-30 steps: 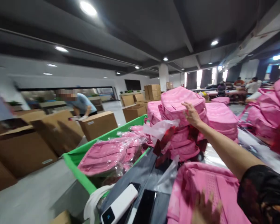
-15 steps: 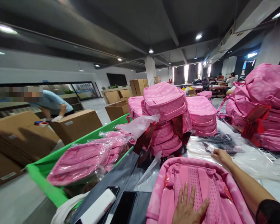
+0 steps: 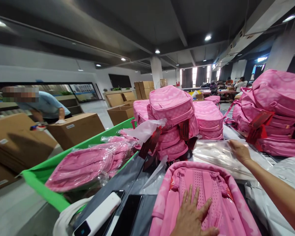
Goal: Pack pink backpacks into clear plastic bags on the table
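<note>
Directly in front of me lies a pink backpack (image 3: 226,209), its padded back and dotted straps facing up. My left hand (image 3: 195,214) rests flat on it with fingers spread. Beyond the backpack, my right hand (image 3: 238,151) pinches the edge of a clear plastic bag (image 3: 211,154), which is partly lifted off the table. Just behind stands a stack of pink backpacks (image 3: 172,106) with dark red tags (image 3: 149,141) hanging from it. Another stack of pink backpacks (image 3: 280,98) rises to the right of my right hand.
At the left, a green-edged bin (image 3: 39,186) holds pink backpacks in clear plastic (image 3: 88,164). A white power bank (image 3: 100,213) and a black phone (image 3: 127,214) lie beside the backpack. Past the bin, a person (image 3: 46,105) bends over cardboard boxes (image 3: 76,129).
My right hand has raised the clear plastic bag's edge and moved slightly up and right. My left hand stays flat on the backpack. The view has shifted a little.
</note>
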### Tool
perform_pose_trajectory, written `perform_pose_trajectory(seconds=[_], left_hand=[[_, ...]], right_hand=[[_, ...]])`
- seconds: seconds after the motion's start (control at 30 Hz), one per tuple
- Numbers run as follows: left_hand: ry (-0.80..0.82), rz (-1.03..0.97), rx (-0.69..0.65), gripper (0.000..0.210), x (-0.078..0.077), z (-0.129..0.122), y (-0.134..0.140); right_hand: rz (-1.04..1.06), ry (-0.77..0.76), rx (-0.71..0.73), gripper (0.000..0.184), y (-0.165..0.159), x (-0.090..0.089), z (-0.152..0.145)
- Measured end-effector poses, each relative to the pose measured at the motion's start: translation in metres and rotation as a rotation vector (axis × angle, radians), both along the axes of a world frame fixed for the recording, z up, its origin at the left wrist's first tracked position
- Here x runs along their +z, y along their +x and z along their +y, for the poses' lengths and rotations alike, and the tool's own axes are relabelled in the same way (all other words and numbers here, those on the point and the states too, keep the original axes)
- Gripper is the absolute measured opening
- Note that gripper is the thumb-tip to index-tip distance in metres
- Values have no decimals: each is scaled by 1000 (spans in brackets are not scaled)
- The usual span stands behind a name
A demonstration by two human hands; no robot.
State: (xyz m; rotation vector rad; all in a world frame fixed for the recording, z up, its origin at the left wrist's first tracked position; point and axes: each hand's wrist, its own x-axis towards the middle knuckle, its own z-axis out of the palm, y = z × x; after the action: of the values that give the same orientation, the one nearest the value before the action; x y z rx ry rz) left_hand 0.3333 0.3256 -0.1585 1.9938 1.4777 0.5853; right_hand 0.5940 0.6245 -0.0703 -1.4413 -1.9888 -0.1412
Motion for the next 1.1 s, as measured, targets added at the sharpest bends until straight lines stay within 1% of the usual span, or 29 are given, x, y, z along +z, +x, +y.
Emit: perform_pose_trajectory(seconds=[0.07, 0.13, 0.2, 0.3, 0.33, 0.37, 0.4, 0.43, 0.5, 0.57, 0.6, 0.63, 0.67, 0.7, 0.77, 0.8, 0.87, 0.9, 0.93, 0.97, 1.03, 1.1], left_hand=[[-12, -26, 6, 82, 3, -4, 1], [-6, -49, 2, 82, 3, -6, 1], [42, -76, -5, 83, 3, -5, 1], [114, -138, -17, 85, 9, -2, 3], [128, -193, -11, 86, 15, -4, 5], [131, -290, 4, 88, 21, -8, 7], [102, -455, 20, 91, 28, -16, 11], [42, -663, 32, 92, 36, -26, 17], [-142, -1075, 30, 92, 48, -54, 30], [-390, -1475, 80, 83, 55, -83, 46], [-480, -1656, 146, 76, 55, -97, 53], [-532, -1822, 248, 67, 55, -108, 59], [-559, -1975, 370, 59, 54, -116, 64], [-547, -2078, 490, 53, 52, -122, 65], [-444, -2116, 686, 48, 47, -130, 60], [-387, -2101, 762, 48, 45, -132, 54], [-273, -2045, 859, 52, 43, -136, 39], [-213, -2007, 877, 56, 44, -138, 32], [-147, -1964, 877, 59, 44, -141, 27], [-76, -1913, 864, 61, 46, -144, 23], [48, -1783, 807, 61, 52, -148, 20], [145, -1614, 752, 64, 59, -149, 19]], right_hand=[[-69, 26, 172, 34, -22, 16, -23], [-133, 42, 307, 35, -42, 31, -56], [-159, 79, 413, 39, -53, 47, -98], [-54, 161, 510, 44, -55, 73, -172], [0, 176, 521, 45, -54, 81, -197], [43, 177, 518, 45, -52, 88, -221], [67, 165, 504, 47, -52, 93, -243], [83, 145, 487, 49, -51, 95, -261], [110, 63, 472, 55, -54, 92, -288], [177, -77, 497, 61, -60, 78, -302], [225, -149, 512, 63, -64, 70, -305], [274, -209, 519, 64, -68, 62, -306], [314, -253, 520, 64, -73, 55, -306], [340, -280, 519, 65, -77, 49, -306], [340, -288, 532, 68, -83, 43, -306], [328, -258, 537, 70, -84, 42, -309], [299, -126, 538, 68, -85, 40, -323], [281, -60, 547, 62, -85, 36, -333], [256, -30, 573, 54, -85, 31, -345], [225, -36, 613, 46, -86, 25, -357], [191, -124, 698, 38, -92, 8, -377], [233, -242, 763, 37, -100, -6, -386]])
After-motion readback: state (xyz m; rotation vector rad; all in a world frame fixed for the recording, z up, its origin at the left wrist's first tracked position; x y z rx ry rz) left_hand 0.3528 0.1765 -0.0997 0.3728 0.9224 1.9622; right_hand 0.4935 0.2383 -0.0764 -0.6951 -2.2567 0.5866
